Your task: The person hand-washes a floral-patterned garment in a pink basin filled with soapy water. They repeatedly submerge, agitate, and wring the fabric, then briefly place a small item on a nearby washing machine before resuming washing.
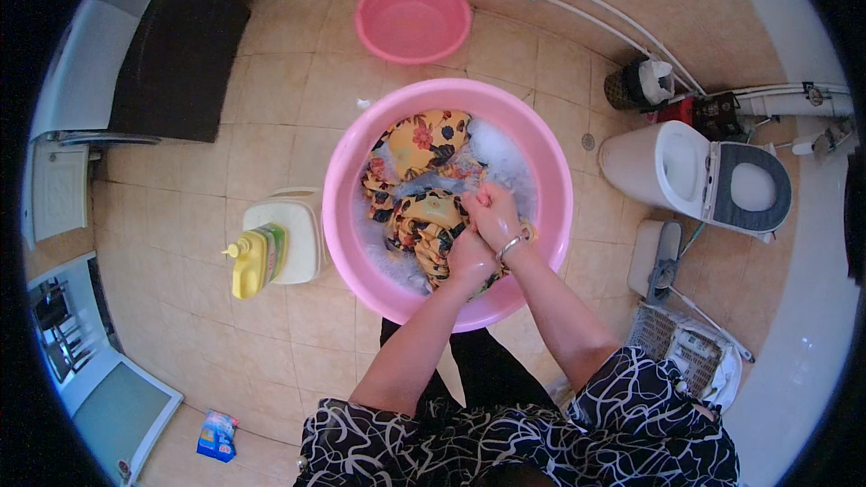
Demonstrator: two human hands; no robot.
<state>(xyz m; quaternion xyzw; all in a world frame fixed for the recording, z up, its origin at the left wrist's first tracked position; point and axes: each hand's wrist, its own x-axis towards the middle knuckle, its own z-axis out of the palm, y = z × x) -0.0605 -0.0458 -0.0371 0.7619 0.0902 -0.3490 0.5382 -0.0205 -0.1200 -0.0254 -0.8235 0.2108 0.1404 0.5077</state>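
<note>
A large pink plastic basin (556, 169) stands before me with white suds (497, 145) and yellow floral fabric (414, 149) in it. My left hand (473, 258) and my right hand (492, 215) are close together over the right part of the cloth, both closed on bunched fabric. A silver bracelet circles the right wrist. Part of the fabric bulges up at the far side of the basin, and the rest lies twisted and wet below my hands. Suds and the hands hide some of it.
Left of the basin, a yellow pump bottle (254, 260) stands on a cream container (301, 243). A smaller pink basin (413, 19) lies beyond. At right are a toilet (643, 166), a waste bin (626, 84) and a grey basket (683, 345). A blue detergent bag (217, 435) rests on the floor tiles.
</note>
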